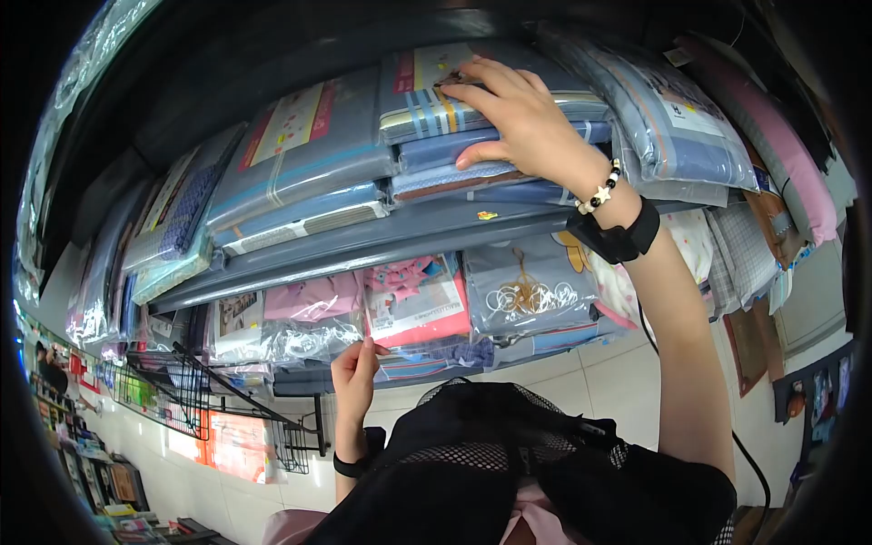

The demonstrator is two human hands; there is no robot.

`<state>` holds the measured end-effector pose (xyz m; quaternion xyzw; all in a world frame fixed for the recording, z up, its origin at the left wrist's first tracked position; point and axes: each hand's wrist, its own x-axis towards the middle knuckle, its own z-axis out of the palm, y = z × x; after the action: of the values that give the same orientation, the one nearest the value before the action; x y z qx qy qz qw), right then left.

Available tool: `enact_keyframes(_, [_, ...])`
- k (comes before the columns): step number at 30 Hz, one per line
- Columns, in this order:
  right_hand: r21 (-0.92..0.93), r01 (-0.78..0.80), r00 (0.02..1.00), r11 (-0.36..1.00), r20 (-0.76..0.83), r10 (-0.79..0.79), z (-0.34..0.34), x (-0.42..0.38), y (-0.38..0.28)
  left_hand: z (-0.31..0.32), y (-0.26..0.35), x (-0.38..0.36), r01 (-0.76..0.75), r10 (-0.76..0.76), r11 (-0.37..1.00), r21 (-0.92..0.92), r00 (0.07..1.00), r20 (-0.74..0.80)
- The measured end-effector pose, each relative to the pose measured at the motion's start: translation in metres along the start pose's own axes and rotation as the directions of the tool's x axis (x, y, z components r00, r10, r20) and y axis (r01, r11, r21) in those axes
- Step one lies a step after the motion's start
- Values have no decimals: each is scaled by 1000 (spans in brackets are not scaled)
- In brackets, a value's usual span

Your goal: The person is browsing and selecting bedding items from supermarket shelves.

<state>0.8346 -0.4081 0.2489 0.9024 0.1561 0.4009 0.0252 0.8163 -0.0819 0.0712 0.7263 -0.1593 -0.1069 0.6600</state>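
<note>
My right hand [522, 118] lies with fingers spread on a stack of plastic-wrapped folded fabric packs [409, 123] on the upper shelf. Its fingertips touch the top pack and the thumb rests at the stack's front. My left hand [356, 372] is lower down, thumb and forefinger pinched together at the front of the lower shelf, by a clear-wrapped pack with a pink edge [418, 313]. Whatever is between those fingers is too small to make out. A grey pack with white looped cord [531, 295] lies to the right of that pack.
More wrapped packs [300, 136] fill the upper shelf [345, 238] on the left, and blue ones [681, 118] lie on the right. A black wire basket [163, 391] juts out at lower left. Tiled floor [563, 386] shows below. A black cable [749, 454] hangs at right.
</note>
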Motion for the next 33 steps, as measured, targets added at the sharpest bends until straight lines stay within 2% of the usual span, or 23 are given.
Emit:
enact_keyframes(6, [-32, 36, 996, 999, -86, -39, 3, 3, -8, 22, 12, 15, -56, 52, 998, 23, 989, 141])
enact_keyframes(8, [-190, 64, 976, 980, -195, -102, 5, 8, -6, 30, 13, 12, -77, 74, 997, 13, 983, 166])
enact_keyframes(9, [-189, 66, 975, 980, -197, -103, 6, 12, -3, 34, 13, 10, -100, 99, 995, 0, 978, 185])
enact_keyframes(11, [-278, 56, 910, 959, -381, -163, 7, 20, 2, 33, 12, 0, -119, 110, 992, 47, 980, 167])
enact_keyframes(12, [-304, 34, 905, 952, -396, -159, 2, 25, -4, 30, 14, -6, -103, 94, 994, 46, 982, 166])
enact_keyframes(13, [-302, 36, 903, 953, -398, -160, 1, 28, -7, 28, 13, -12, -86, 78, 995, 45, 983, 165])
enact_keyframes(15, [-582, 105, 948, 806, -187, -259, -1, 30, -12, 17, 4, -24, -40, 38, 999, 12, 990, 138])
enact_keyframes(16, [-523, 163, 955, 837, -128, -266, 0, 27, -13, 12, 1, -31, -21, 18, 999, 44, 996, 87])
enact_keyframes(17, [-548, 210, 961, 810, -38, -275, -2, 23, -13, 7, -4, -39, -2, -1, 997, 75, 999, 36])
enact_keyframes(19, [-426, 214, 969, 879, -20, -245, -3, 9, -15, -6, -15, -49, 25, -27, 996, 80, 1000, 15])
enact_keyframes(20, [-429, 210, 969, 879, -24, -244, -7, 9, -13, -11, -16, -52, 75, -75, 996, 51, 997, -15])
enact_keyframes(22, [-671, 127, 980, 731, -28, -196, -18, 10, -8, -18, -17, -54, 125, -123, 992, 23, 990, -68])
enact_keyframes(23, [-675, 119, 982, 728, -31, -189, -20, 12, -5, -17, -15, -54, 120, -118, 992, 29, 991, -61])
enact_keyframes(25, [-556, 61, 990, 829, -74, -123, -22, 20, 4, -13, -10, -51, 94, -95, 995, -23, 991, -93])
enact_keyframes(26, [-584, 101, 973, 805, -113, -204, -25, 22, 11, -9, -7, -44, 57, -58, 998, -19, 997, -51])
enact_keyframes(27, [-596, 90, 973, 798, -116, -197, -34, 21, 5, -5, -3, -42, 46, -47, 999, -16, 998, -38])
enact_keyframes(29, [-482, 67, 979, 874, -135, -150, -63, 17, -27, 7, 11, -39, 30, -29, 1000, -10, 996, 86])
enact_keyframes(31, [-412, 49, 969, 910, -202, -144, -100, 3, -69, 11, 31, -39, 29, -17, 999, -35, 955, 296])
enact_keyframes(33, [-431, -29, 913, 902, -378, -151, -119, -17, -103, 21, 58, -28, 79, 45, 951, -299, 921, 387])
